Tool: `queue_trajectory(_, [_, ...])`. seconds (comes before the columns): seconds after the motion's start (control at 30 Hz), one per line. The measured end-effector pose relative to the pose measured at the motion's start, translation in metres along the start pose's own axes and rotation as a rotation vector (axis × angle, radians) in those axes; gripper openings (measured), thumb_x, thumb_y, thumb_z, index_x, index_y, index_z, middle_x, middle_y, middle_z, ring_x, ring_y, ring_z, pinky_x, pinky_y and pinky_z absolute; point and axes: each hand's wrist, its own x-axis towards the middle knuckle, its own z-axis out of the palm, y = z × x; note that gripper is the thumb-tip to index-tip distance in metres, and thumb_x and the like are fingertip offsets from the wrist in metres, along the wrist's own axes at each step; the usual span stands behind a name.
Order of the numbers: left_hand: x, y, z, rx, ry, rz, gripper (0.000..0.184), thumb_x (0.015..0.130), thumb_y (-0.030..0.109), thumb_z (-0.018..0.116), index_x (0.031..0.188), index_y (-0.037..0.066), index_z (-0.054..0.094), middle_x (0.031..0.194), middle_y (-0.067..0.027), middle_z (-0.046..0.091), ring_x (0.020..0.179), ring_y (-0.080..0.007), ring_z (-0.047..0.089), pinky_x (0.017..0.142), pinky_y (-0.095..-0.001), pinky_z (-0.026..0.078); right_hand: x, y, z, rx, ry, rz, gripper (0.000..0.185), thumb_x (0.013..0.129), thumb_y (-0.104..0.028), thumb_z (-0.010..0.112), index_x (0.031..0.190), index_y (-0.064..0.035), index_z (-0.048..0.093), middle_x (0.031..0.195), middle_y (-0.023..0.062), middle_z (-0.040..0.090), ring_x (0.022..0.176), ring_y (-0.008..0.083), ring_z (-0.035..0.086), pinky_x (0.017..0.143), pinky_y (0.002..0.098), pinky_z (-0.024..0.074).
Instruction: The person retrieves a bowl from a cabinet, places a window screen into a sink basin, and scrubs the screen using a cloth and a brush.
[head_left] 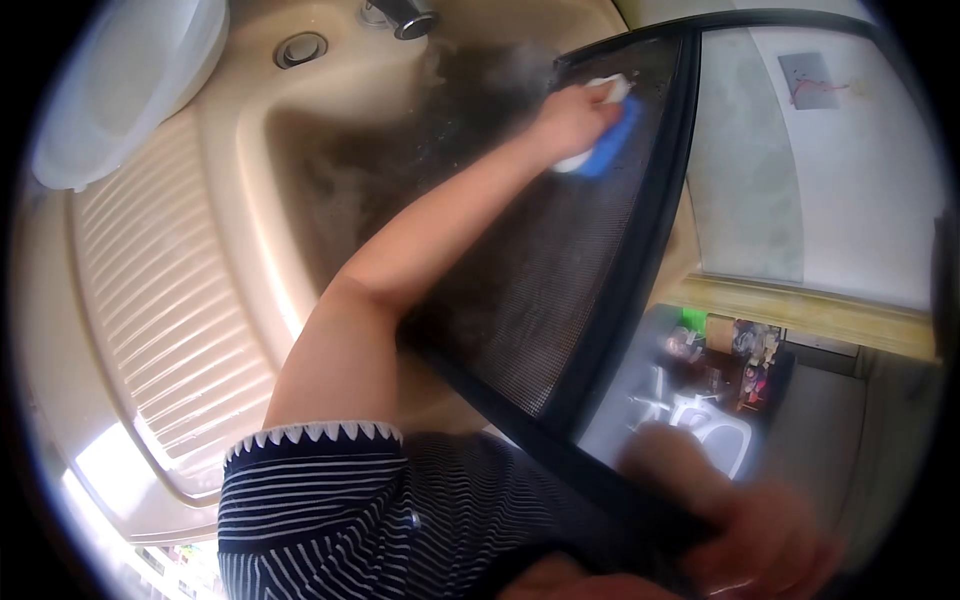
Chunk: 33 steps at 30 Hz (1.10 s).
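Note:
A dark-framed mesh window screen (545,340) leans at a slant over the sink. My left hand (580,122) reaches across it, closed around a white-and-blue scrub brush (612,140). The brush's blue side rests against the mesh near the upper end of the screen. At the lower right, my right hand (765,540) is blurred, closed on the near lower edge of the screen frame (615,480). Its fingers are partly smeared by motion.
The beige sink (255,200) has a ribbed drainboard (160,300) on the left. A whitish basin (130,90) stands at upper left, beside a drain fitting (300,49). A faucet (408,18) overhangs the bowl. On the right are a wall panel (860,180) and a mirror (720,390).

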Motion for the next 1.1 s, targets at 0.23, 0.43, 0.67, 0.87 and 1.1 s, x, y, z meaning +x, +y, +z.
queue_trajectory(0.23, [0.001, -0.168, -0.014, 0.735, 0.194, -0.063, 0.042, 0.080, 0.032, 0.044, 0.121, 0.021, 0.047, 0.093, -0.0165, 0.060, 0.091, -0.0303, 0.057, 0.080, -0.0398, 0.044, -0.001, -0.009, 0.018, -0.146, 0.077, 0.056, 0.003, 0.082, -0.006, 0.044, 0.084, -0.0073, 0.043, 0.053, 0.0040, 0.043, 0.037, 0.0148, 0.043, 0.032, 0.0280, 0.0371])
queue_trajectory(0.43, [-0.009, -0.176, -0.062, 0.717, -0.149, -0.017, 0.029, 0.078, 0.025, 0.052, 0.102, 0.010, 0.061, 0.085, -0.0150, 0.062, 0.074, -0.0241, 0.061, 0.065, -0.0348, 0.049, -0.006, -0.007, 0.029, -0.186, 0.090, 0.021, 0.007, 0.083, -0.005, 0.044, 0.079, -0.0088, 0.039, 0.052, 0.0024, 0.042, 0.036, 0.0134, 0.043, 0.033, 0.0282, 0.0390])
queue_trajectory(0.67, [0.036, -0.032, 0.006, -0.492, -0.137, -0.075, 0.038, 0.078, 0.022, 0.058, 0.110, 0.002, 0.056, 0.083, -0.0112, 0.061, 0.065, -0.0152, 0.059, 0.055, -0.0272, 0.048, 0.005, -0.008, 0.011, -0.259, 0.114, 0.131, 0.010, 0.081, -0.005, 0.046, 0.077, -0.0103, 0.038, 0.051, 0.0018, 0.041, 0.036, 0.0118, 0.043, 0.033, 0.0265, 0.0386])
queue_trajectory(0.87, [-0.008, 0.007, -0.002, 0.027, 0.078, 0.071, 0.034, 0.074, 0.029, 0.050, 0.098, 0.008, 0.061, 0.094, -0.0190, 0.059, 0.086, -0.0331, 0.058, 0.073, -0.0374, 0.046, 0.002, -0.001, 0.016, -0.121, 0.062, 0.022, 0.011, 0.081, -0.006, 0.045, 0.075, -0.0103, 0.038, 0.052, 0.0026, 0.041, 0.037, 0.0117, 0.042, 0.033, 0.0253, 0.0370])
queue_trajectory(1.1, [0.006, -0.044, -0.012, 0.275, -0.072, -0.120, 0.045, 0.074, 0.036, 0.053, 0.115, 0.017, 0.055, 0.101, -0.0150, 0.060, 0.095, -0.0283, 0.056, 0.084, -0.0321, 0.041, -0.014, -0.032, 0.004, -0.295, 0.080, -0.043, 0.005, 0.075, -0.006, 0.049, 0.071, -0.0047, 0.045, 0.049, 0.0022, 0.043, 0.034, 0.0093, 0.041, 0.031, 0.0208, 0.0347])
